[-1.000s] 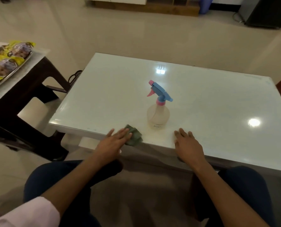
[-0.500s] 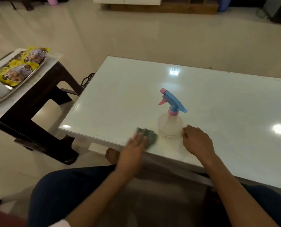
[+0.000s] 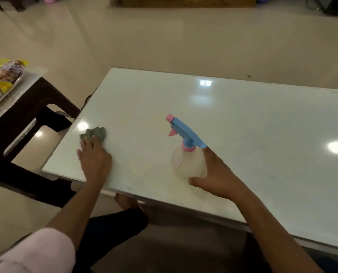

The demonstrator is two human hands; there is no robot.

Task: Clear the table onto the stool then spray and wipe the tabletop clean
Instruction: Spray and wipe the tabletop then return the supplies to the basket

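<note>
Left hand (image 3: 95, 159) presses a crumpled grey cloth (image 3: 94, 133), fingers flat, near the surface's (image 3: 243, 119) left edge; right hand (image 3: 218, 175) apparently cups the upright bottle (image 3: 186, 160).

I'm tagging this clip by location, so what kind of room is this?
Probably a home living room. A low glossy white table stands on a tiled floor, a dark stool beside it bears a tray of snack packets, and a low wooden cabinet lines the far wall.
</note>
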